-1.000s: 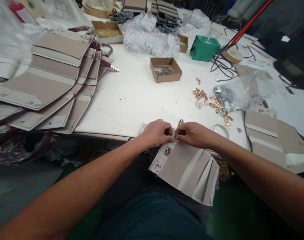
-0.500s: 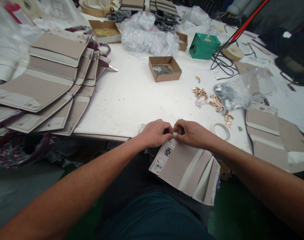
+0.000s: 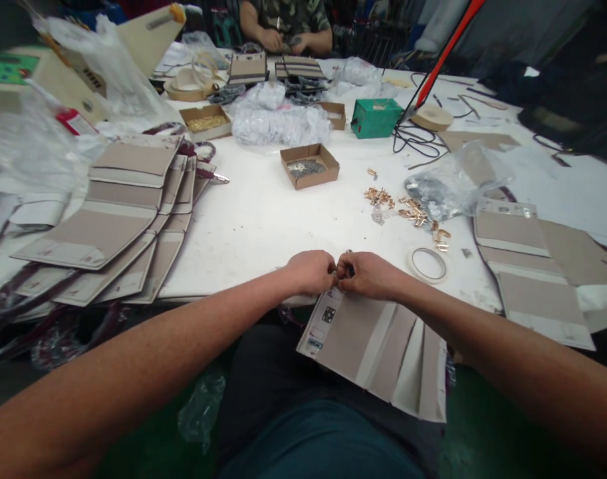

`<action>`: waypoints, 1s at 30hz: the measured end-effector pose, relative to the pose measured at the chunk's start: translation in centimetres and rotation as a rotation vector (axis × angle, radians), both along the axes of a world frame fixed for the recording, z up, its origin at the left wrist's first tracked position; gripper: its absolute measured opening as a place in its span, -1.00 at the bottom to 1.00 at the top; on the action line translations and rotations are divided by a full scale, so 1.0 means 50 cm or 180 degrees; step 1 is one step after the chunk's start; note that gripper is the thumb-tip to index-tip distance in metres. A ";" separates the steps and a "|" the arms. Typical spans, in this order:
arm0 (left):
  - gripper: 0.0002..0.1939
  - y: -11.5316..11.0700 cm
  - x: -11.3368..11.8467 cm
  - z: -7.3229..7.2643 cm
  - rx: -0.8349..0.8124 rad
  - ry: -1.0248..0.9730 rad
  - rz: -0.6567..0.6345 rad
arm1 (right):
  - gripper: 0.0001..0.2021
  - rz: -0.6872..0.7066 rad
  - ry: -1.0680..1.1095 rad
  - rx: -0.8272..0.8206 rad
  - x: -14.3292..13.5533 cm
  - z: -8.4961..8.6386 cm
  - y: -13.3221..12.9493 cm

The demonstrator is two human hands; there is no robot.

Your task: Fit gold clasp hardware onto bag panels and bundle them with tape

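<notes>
A beige bag panel (image 3: 356,336) with pale strips and small metal plates along its left side slants from the table edge down over my lap. Both hands meet at its upper corner. My left hand (image 3: 313,271) is closed, thumb and fingers pinched at that corner. Close against it, my right hand (image 3: 365,274) is pinched too, its fingertips nearly touching the left ones. Whatever small thing lies between the fingertips is hidden. Right of my hands, a roll of tape (image 3: 427,265) lies on the table, with gold metal fittings (image 3: 413,211) scattered beyond it.
Stacked bag panels (image 3: 116,226) with wrapped handles lie at left. A cardboard box (image 3: 310,166) of grey metal pieces stands mid-table, a green box (image 3: 377,118) behind it. More panels (image 3: 532,273) lie at right. Across the table a person's hands (image 3: 283,43) are at work.
The view has tilted up and shifted, bringing a person across the table into sight. My hands stay pinched together at the panel's corner.
</notes>
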State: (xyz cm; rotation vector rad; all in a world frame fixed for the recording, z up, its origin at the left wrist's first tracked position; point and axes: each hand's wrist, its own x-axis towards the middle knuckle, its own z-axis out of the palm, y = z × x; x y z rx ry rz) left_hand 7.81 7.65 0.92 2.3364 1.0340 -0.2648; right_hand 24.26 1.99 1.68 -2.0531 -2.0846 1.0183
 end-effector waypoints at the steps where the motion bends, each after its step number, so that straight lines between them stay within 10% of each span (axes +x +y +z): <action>1: -0.79 -0.002 0.001 -0.001 0.0000 -0.0002 0.0015 | -0.92 0.0003 -0.0004 0.0026 0.000 0.000 -0.001; 7: -0.78 -0.003 0.005 -0.006 -0.0334 -0.0095 0.0162 | -0.94 -0.0153 0.0295 0.0221 0.012 0.037 -0.014; 13: -0.88 0.023 0.006 -0.018 -0.1791 -0.0468 0.0850 | -0.56 -0.1223 0.2143 0.1998 0.000 0.109 -0.068; 19: -0.90 0.021 -0.003 -0.035 -0.1973 -0.0890 0.1038 | -0.56 -0.1476 0.3493 0.2479 -0.063 0.071 -0.078; 30: -0.85 0.027 -0.010 -0.063 -0.2068 -0.1133 0.0894 | -0.58 -0.1353 0.3221 0.2648 -0.095 0.046 -0.069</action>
